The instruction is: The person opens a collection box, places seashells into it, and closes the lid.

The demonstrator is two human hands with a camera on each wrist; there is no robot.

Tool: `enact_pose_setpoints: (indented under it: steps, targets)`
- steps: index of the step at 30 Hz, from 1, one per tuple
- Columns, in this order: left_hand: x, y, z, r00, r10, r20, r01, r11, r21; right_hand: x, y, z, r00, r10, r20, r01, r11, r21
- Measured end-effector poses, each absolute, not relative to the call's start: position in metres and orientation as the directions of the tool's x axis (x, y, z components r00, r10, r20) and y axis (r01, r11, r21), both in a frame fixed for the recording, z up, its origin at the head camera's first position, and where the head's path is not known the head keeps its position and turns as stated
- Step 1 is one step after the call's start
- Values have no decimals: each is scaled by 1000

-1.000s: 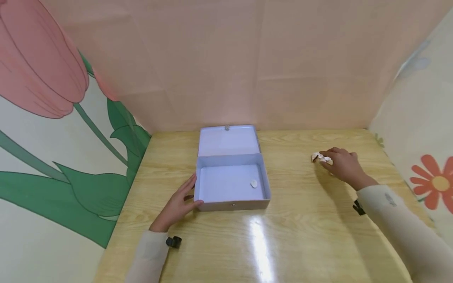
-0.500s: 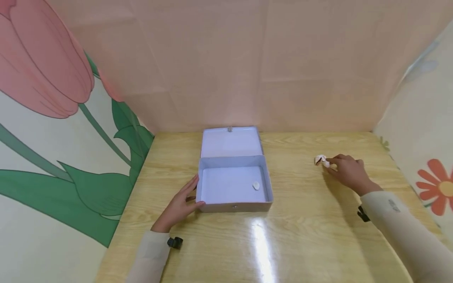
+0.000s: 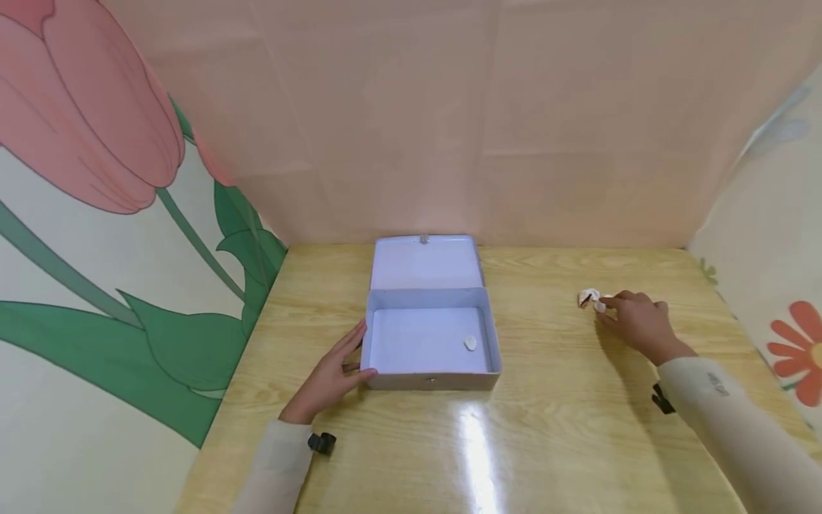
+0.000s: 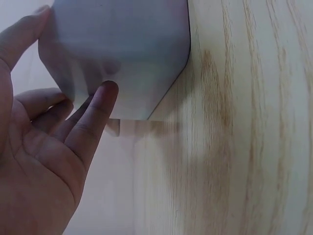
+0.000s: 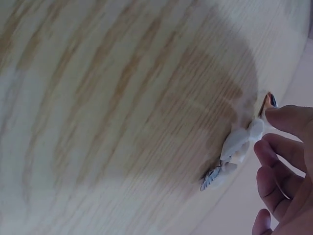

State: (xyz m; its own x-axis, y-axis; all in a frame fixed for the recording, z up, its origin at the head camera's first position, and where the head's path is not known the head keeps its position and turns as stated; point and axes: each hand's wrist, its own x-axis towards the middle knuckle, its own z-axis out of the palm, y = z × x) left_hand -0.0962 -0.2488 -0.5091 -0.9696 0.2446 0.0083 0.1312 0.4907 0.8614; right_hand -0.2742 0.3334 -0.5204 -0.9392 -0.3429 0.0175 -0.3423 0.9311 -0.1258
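An open pale lavender box (image 3: 488, 335) sits mid-table with its lid laid back; one small white shell (image 3: 471, 343) lies inside. My left hand (image 3: 334, 371) rests with straight fingers against the box's left front corner; the left wrist view shows those fingers (image 4: 93, 117) on the box wall (image 4: 122, 49). At the right, my right hand (image 3: 636, 321) reaches a small cluster of white shells (image 3: 588, 298) on the table. In the right wrist view, my index fingertip (image 5: 286, 117) touches the shells (image 5: 234, 149); the thumb is hidden.
The wooden table (image 3: 546, 428) is walled by a pink panel behind, a tulip-printed panel on the left and a flower-printed panel on the right. A glare streak (image 3: 472, 442) lies in front of the box.
My right hand has drawn back slightly, so its index fingertip now sits at the shells' edge. The left hand and box have stayed put; the view shifted a little.
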Motion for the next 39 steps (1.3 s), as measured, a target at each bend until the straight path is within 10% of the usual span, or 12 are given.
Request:
enact_pose_setpoints:
  steps: [39]
  targets:
    - [-86,-238,-471,-966,258,13,136,466,874,-286,322,-535,-915,-385,119,-401,897,-184]
